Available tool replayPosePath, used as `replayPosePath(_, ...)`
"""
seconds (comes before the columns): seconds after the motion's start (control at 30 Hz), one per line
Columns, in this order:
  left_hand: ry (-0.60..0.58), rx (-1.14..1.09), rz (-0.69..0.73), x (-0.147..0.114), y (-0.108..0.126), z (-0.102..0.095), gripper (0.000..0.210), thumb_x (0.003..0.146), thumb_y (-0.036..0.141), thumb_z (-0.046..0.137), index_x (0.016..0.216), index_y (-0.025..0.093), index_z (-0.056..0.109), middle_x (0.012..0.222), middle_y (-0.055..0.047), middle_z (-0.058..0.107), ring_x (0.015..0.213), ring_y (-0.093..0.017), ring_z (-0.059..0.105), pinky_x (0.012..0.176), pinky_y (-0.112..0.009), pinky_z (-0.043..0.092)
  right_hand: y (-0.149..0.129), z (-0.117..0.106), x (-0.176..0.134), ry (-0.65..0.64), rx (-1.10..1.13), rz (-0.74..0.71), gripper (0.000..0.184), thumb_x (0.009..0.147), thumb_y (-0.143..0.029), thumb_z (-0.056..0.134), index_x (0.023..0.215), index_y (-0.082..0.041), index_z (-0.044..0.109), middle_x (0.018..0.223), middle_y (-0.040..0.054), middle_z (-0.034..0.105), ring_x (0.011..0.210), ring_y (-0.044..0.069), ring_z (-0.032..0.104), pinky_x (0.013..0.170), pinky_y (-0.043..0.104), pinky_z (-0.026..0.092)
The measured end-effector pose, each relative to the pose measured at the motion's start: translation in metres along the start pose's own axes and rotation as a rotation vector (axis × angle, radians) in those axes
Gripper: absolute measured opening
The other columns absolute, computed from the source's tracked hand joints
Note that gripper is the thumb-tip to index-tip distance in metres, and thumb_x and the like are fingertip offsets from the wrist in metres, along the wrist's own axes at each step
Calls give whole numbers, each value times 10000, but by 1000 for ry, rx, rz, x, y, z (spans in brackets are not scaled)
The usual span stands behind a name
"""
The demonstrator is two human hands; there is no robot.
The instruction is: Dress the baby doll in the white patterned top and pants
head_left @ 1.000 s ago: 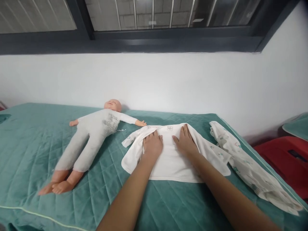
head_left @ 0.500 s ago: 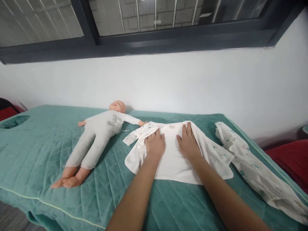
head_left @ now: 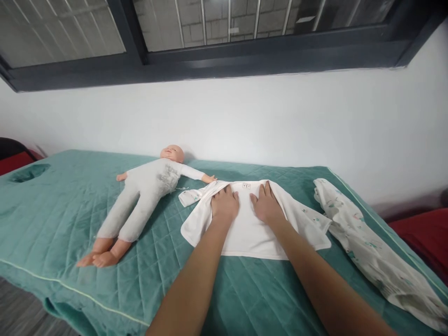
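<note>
White baby shirt lies opened out in front of you on the green quilted cover, with its printed sleeves out to either side and a small label near the top edge. Your left hand rests palm down on the inner cloth, fingers extended toward the neckline and thumb held apart. Your right hand lies likewise on the other side of the label, fingers pointing up along the opened front, thumb angled inward. You cannot tell whether any fingertips reach under the folded edges.

On your left, a bald doll in a pale body lies on its back, one arm stretched toward the shirt's upper corner. On your right, a printed garment lies lengthwise near the sleeve end. Beyond the cover stands a white wall under a dark window frame.
</note>
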State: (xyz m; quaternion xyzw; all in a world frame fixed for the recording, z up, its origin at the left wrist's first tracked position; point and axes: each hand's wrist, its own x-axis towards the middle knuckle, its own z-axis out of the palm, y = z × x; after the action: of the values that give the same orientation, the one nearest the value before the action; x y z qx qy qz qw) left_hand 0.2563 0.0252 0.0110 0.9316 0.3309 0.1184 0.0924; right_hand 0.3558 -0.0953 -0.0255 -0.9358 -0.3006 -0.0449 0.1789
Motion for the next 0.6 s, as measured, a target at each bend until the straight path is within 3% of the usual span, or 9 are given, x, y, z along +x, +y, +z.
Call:
replayPosePath(0.33,25,23,45,-4,4,-4,512,948,388,279,1382,165,435,1308,-183,557,1246,-318,519,1064,-475,394,-5,0,-3,2,61,40,706,968,-418,257,1471,77,249,1568,257,127,1465,315,177,1195,384,196)
replayPosePath(0.6,11,14,137,12,0,-1,484,949,356,287,1337,135,473,1330,-190,531,1273,-286,491,1111,-456,349,-4,-2,-5,32,53,48,707,961,-433,260,1468,60,272,1577,240,108,1459,313,201,1192,393,215)
